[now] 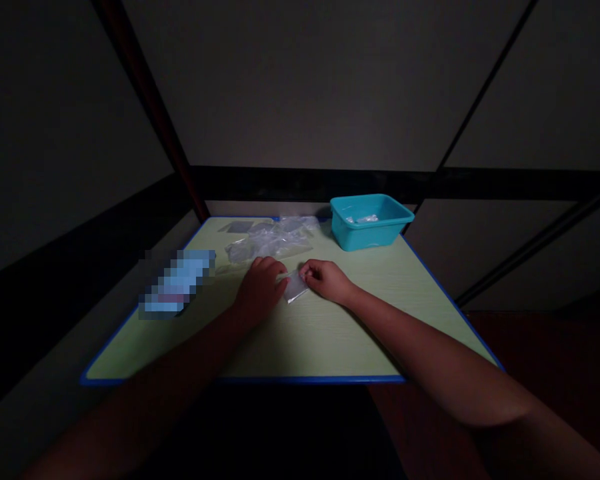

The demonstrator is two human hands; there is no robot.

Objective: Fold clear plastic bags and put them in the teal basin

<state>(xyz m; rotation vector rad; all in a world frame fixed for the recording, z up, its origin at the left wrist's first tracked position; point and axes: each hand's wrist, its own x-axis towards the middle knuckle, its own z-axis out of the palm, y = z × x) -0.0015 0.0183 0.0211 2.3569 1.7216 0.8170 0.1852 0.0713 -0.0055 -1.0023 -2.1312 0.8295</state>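
A small clear plastic bag (296, 288) lies low over the middle of the table, between my two hands. My left hand (263, 287) is closed on its left edge, thumb toward the bag. On the opposite upper corner, the fingers of my right hand (326, 279) are pinched. Just beyond my left hand spreads a crumpled heap of clear plastic bags (270, 241). Whether the small bag has anything in it, I cannot tell.
A turquoise plastic basket (367, 235) stands at the back right with some clear packets (367, 219) inside. At the left edge lies a blurred-out, bright flat object (180, 283). The pale green table (305, 347) has a blue rim, and a wall rises behind it.
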